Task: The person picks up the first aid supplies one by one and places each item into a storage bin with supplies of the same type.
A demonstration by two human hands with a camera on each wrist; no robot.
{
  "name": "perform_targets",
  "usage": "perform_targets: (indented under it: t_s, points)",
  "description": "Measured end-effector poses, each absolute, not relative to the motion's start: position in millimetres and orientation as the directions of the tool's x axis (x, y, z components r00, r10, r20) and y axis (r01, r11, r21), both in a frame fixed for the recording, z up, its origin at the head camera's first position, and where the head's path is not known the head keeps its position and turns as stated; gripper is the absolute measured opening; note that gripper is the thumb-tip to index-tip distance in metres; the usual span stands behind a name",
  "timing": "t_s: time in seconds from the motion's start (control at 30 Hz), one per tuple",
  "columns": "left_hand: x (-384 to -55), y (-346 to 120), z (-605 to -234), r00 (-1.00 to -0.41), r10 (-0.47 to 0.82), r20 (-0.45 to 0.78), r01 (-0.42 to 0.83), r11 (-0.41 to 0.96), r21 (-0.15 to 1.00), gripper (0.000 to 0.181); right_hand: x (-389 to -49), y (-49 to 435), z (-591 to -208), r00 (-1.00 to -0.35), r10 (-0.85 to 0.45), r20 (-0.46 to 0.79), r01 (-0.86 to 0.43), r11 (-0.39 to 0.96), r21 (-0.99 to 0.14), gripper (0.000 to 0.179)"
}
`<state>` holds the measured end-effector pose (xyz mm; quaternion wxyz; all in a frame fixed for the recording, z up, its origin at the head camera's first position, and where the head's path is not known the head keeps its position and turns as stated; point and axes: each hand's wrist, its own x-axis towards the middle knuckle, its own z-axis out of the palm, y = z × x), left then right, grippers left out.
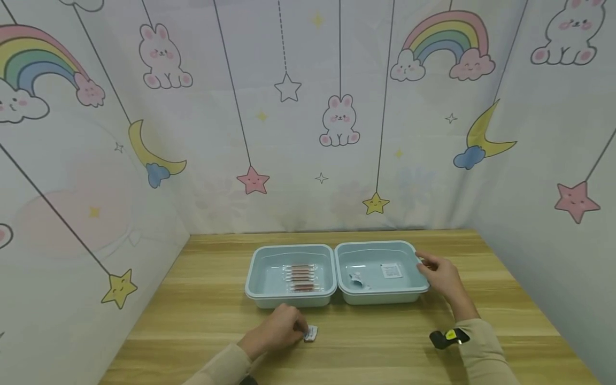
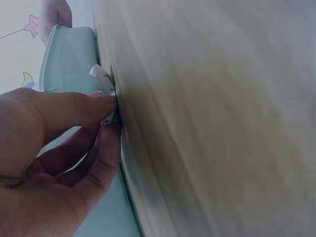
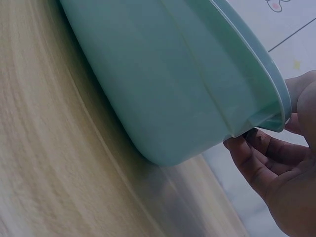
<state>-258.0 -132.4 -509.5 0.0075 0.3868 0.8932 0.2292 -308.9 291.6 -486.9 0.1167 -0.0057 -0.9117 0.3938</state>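
Observation:
Low over the tabletop, just in front of the two trays, my left hand (image 1: 283,327) pinches a small crumpled white packet with printing (image 1: 310,333) between thumb and fingertips. In the left wrist view one end of the packet (image 2: 102,79) curls up beyond the fingers. My right hand (image 1: 441,275) grips the right side rim of the right light-blue plastic tray (image 1: 380,297); in the right wrist view its fingers (image 3: 247,160) are curled under the rim. Inside that tray lie a flat square white sachet (image 1: 391,270) and a crumpled packet (image 1: 357,278).
Touching it on the left stands a matching light-blue tray (image 1: 289,302) with several thin clear sticks filled reddish-brown (image 1: 301,274), laid in a row. Both trays rest on a wood-grain table (image 1: 385,342). A patterned curtain (image 1: 298,203) encloses the back and sides.

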Motion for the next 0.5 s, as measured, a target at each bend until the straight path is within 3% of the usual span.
perform_targets:
  t_s: [0.5]
  points:
    - [-252.7, -132.6, -507.7, -0.734, 0.651, 0.19, 0.649, 0.593, 0.477, 0.012, -308.7, 291.0, -485.1, -0.976, 0.103, 0.194, -0.072, 0.684, -0.726, 0.039]
